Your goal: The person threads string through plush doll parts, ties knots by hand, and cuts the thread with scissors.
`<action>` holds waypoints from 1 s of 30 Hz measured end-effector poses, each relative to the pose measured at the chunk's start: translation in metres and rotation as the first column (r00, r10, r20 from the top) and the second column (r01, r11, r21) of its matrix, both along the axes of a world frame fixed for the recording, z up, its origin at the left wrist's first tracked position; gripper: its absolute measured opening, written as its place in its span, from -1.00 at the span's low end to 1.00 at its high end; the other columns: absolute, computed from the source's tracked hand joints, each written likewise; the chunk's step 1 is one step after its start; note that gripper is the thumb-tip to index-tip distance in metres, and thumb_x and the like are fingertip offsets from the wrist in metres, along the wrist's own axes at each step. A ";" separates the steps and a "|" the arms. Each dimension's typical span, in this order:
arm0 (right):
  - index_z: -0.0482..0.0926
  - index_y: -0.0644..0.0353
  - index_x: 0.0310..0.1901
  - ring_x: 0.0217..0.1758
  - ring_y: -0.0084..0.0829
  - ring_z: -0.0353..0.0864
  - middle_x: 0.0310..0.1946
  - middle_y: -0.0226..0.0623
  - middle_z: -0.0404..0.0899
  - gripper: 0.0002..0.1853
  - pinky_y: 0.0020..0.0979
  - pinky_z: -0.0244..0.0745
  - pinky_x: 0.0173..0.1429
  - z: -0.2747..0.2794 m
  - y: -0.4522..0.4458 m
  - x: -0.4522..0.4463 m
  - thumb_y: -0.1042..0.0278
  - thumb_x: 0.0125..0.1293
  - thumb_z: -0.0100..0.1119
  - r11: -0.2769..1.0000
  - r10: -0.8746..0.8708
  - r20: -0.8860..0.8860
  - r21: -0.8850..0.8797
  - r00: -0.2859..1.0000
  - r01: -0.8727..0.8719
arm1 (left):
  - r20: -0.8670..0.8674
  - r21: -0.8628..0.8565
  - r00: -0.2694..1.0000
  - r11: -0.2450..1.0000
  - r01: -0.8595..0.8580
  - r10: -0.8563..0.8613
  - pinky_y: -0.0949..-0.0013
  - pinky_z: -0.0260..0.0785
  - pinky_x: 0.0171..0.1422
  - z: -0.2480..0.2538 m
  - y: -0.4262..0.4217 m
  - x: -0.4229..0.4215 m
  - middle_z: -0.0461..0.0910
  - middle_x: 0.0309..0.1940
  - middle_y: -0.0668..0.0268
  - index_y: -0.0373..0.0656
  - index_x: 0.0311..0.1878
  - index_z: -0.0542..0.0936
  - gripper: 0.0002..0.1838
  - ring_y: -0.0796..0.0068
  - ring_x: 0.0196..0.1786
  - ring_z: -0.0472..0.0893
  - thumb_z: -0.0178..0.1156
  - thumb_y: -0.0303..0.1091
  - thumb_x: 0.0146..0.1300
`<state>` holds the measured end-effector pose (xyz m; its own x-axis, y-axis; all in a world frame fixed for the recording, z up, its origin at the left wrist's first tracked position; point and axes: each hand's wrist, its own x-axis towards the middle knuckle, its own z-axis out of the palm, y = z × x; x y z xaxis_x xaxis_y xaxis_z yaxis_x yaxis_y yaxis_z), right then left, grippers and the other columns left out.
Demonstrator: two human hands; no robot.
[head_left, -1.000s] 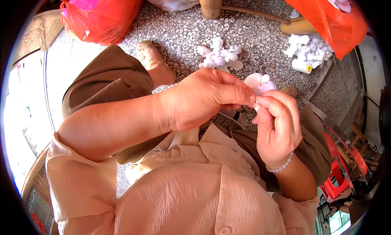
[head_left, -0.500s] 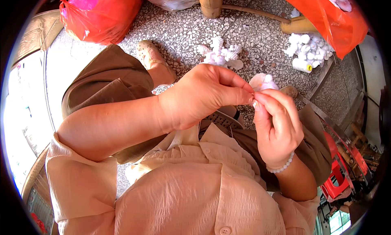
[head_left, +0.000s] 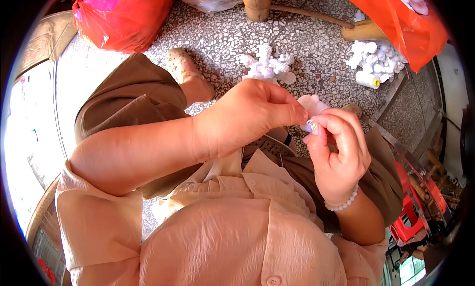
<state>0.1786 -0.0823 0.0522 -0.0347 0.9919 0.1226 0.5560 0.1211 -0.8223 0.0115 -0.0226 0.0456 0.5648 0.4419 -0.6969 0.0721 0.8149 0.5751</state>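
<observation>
A small soft white piece [head_left: 311,104], apparently cloth with a rounded edge, shows just behind my meeting fingertips. My right hand [head_left: 342,150], with a beaded bracelet at the wrist, has thumb and forefinger pinched on it, and a bit of white shows at the tips. Thumb and forefinger of my left hand [head_left: 250,112] are also pinched, right beside the right fingertips. What the left fingers grip is too small or hidden to make out. Both hands are held above my lap.
On the speckled floor lie a cluster of white pieces [head_left: 267,64], a white heap [head_left: 375,58] and a thread spool [head_left: 367,79]. Red bags [head_left: 126,21] stand at left and right, around bamboo legs [head_left: 256,3]. A red stool [head_left: 409,214] is at right.
My right hand has shifted slightly right and turned, its fingertips parting a little from the left ones. The white piece now shows further left, behind the fingertips. The left hand has barely moved.
</observation>
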 end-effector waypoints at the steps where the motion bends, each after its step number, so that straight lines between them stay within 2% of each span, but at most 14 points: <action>1: 0.52 0.30 -0.33 -0.47 -0.40 0.52 -0.39 -0.25 0.53 -0.84 -0.48 0.42 -0.47 -0.001 0.000 0.000 0.70 0.02 0.20 1.000 0.002 0.004 0.006 1.000 -0.002 | 0.007 -0.014 1.000 1.000 -0.007 0.007 0.52 0.35 0.02 0.000 0.000 0.000 0.60 -0.29 0.34 -0.30 -0.22 0.59 -0.85 0.63 -0.16 0.53 0.20 -0.42 0.20; 5: 0.52 0.30 -0.33 -0.45 -0.38 0.53 -0.38 -0.24 0.52 -0.84 -0.47 0.45 -0.45 0.000 0.000 0.000 0.70 0.02 0.20 1.000 0.015 0.022 0.015 1.000 -0.015 | 0.030 -0.044 0.999 0.999 -0.022 0.023 0.54 0.36 -0.01 -0.001 -0.002 0.000 0.62 -0.31 0.34 -0.29 -0.22 0.59 -0.85 0.63 -0.19 0.55 0.22 -0.43 0.18; 8: 0.51 0.37 -0.25 -0.41 -0.56 0.50 -0.28 -0.26 0.49 -0.87 -0.58 0.46 -0.43 0.000 -0.001 0.003 0.70 0.14 0.12 0.996 0.078 0.085 0.034 0.993 -0.081 | 0.034 -0.027 0.999 1.000 -0.008 0.009 0.56 0.36 -0.03 -0.001 -0.002 0.000 0.61 -0.31 0.35 -0.27 -0.23 0.59 -0.87 0.65 -0.20 0.54 0.22 -0.43 0.19; 11: 0.52 0.35 -0.25 -0.39 -0.52 0.51 -0.29 -0.25 0.50 -0.84 -0.56 0.47 -0.41 -0.001 -0.002 0.002 0.71 0.09 0.15 0.997 0.068 0.078 0.040 0.995 -0.072 | 0.037 -0.012 0.999 1.000 0.003 -0.003 0.58 0.36 -0.06 0.001 -0.002 0.000 0.60 -0.32 0.38 -0.26 -0.25 0.59 -0.88 0.68 -0.22 0.53 0.21 -0.42 0.20; 14: 0.52 0.34 -0.30 -0.39 -0.33 0.58 -0.38 -0.22 0.51 -0.82 -0.43 0.51 -0.35 0.003 0.003 0.001 0.72 0.00 0.20 0.989 0.113 0.118 0.085 0.987 -0.123 | 0.016 0.013 1.000 1.000 0.017 -0.017 0.59 0.36 -0.09 0.001 -0.002 -0.001 0.59 -0.34 0.41 -0.24 -0.26 0.59 -0.89 0.71 -0.25 0.51 0.21 -0.42 0.21; 17: 0.52 0.37 -0.29 -0.38 -0.32 0.58 -0.35 -0.21 0.50 -0.81 -0.42 0.51 -0.33 0.001 0.006 0.004 0.73 0.00 0.19 0.961 0.176 0.214 0.173 0.961 -0.215 | 0.010 0.019 1.000 1.000 0.021 -0.022 0.60 0.35 -0.12 0.001 0.000 -0.002 0.58 -0.36 0.43 -0.24 -0.26 0.58 -0.90 0.71 -0.27 0.50 0.20 -0.42 0.21; 20: 0.52 0.37 -0.27 -0.38 -0.31 0.58 -0.34 -0.20 0.50 -0.78 -0.41 0.51 -0.32 0.001 0.003 0.003 0.74 -0.01 0.19 0.957 0.173 0.266 0.180 0.948 -0.225 | 0.020 0.014 0.999 1.000 0.028 -0.028 0.60 0.35 -0.12 0.000 0.000 -0.002 0.58 -0.36 0.42 -0.24 -0.27 0.58 -0.91 0.71 -0.27 0.50 0.21 -0.44 0.20; 30: 0.54 0.22 -0.32 -0.53 -0.42 0.50 -0.48 -0.35 0.44 -0.76 -0.47 0.37 -0.51 -0.001 0.003 0.010 0.61 -0.10 0.28 0.945 0.191 0.388 0.177 0.902 -0.276 | -0.028 -0.026 0.999 0.999 0.044 -0.045 0.58 0.38 -0.10 -0.001 -0.003 -0.001 0.58 -0.35 0.40 -0.26 -0.28 0.58 -0.92 0.69 -0.25 0.52 0.22 -0.47 0.18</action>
<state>0.1881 -0.0793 0.0511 -0.3461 0.8976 0.2731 0.7413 0.4400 -0.5069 0.0106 -0.0254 0.0444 0.5628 0.3986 -0.7241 0.1248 0.8250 0.5511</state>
